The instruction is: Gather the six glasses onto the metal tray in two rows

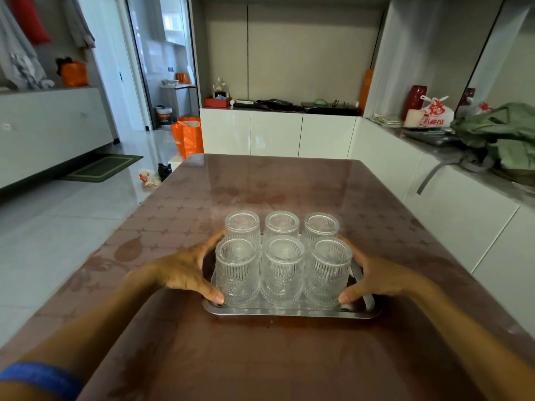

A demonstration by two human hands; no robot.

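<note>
Six clear ribbed glasses stand upside down in two rows of three on the metal tray [289, 311]. The near row runs from the left glass [237, 270] through the middle glass [282, 270] to the right glass [327, 273]; the far row [281, 224] sits right behind it. My left hand [179, 270] cups the left side of the group, thumb at the near-left glass, fingers by the far-left one. My right hand [385, 277] mirrors it on the right side, covering part of the tray's right rim.
The tray rests on a brown glossy table [289, 183]. White cabinets and a cluttered counter [451, 140] run along the right. An orange bag [188, 137] and small items lie on the tiled floor beyond the table's far left corner.
</note>
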